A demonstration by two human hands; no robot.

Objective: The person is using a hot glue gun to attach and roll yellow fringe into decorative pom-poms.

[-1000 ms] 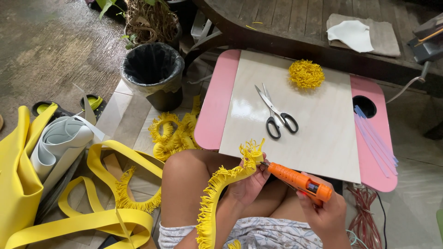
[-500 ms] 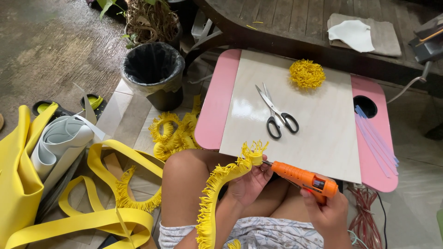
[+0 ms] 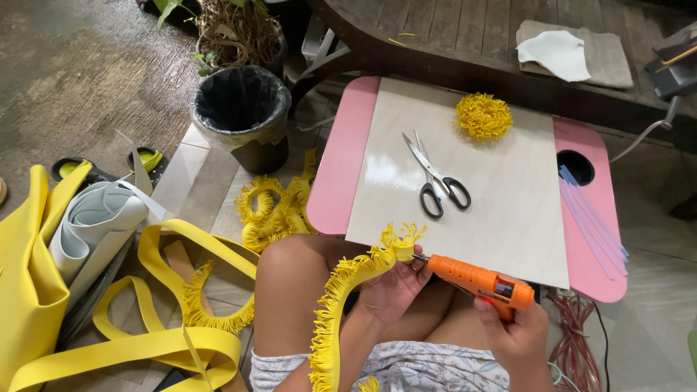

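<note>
From the head camera, the left hand (image 3: 392, 287) has its fingers curled tight around the end of a yellow fringe strip (image 3: 341, 290), just at the near edge of the pale board (image 3: 494, 196) on the pink table (image 3: 341, 167); the strip hangs down over the knee; the right hand (image 3: 515, 337) has its fingers wrapped shut on an orange glue gun (image 3: 475, 279), and the gun's tip touches the strip's rolled end. On the board lie scissors (image 3: 435, 178) and a yellow fringe ball (image 3: 484, 116), well apart; a black bin (image 3: 243, 109) stands on the floor to the left, near yellow bands (image 3: 167, 341).
</note>
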